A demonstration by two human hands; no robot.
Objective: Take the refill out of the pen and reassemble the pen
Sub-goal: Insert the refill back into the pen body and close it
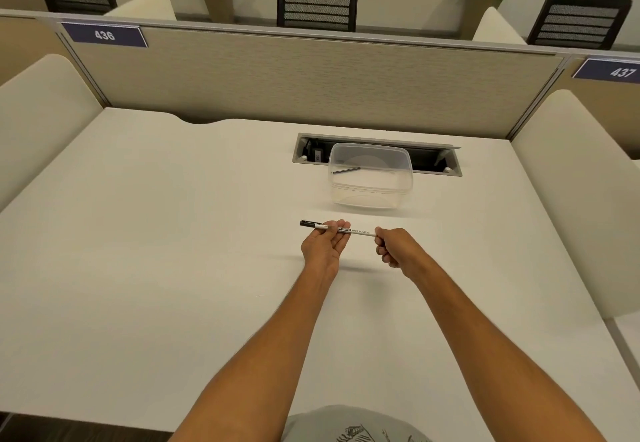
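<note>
A slim white pen (360,231) with a black cap at its left end lies level above the desk, held between both hands. My left hand (323,246), palm up, cradles the cap half with its fingers curled around the barrel. My right hand (393,247) is closed around the pen's right end, which is hidden inside the fist. A thin dark refill (345,170) lies inside the clear plastic container (372,195) just beyond the hands.
The white desk (173,233) has a grey cable slot (446,161) behind the container. A beige partition (311,81) closes the back, cream side panels (571,182) flank the desk, and chairs and plants stand beyond it.
</note>
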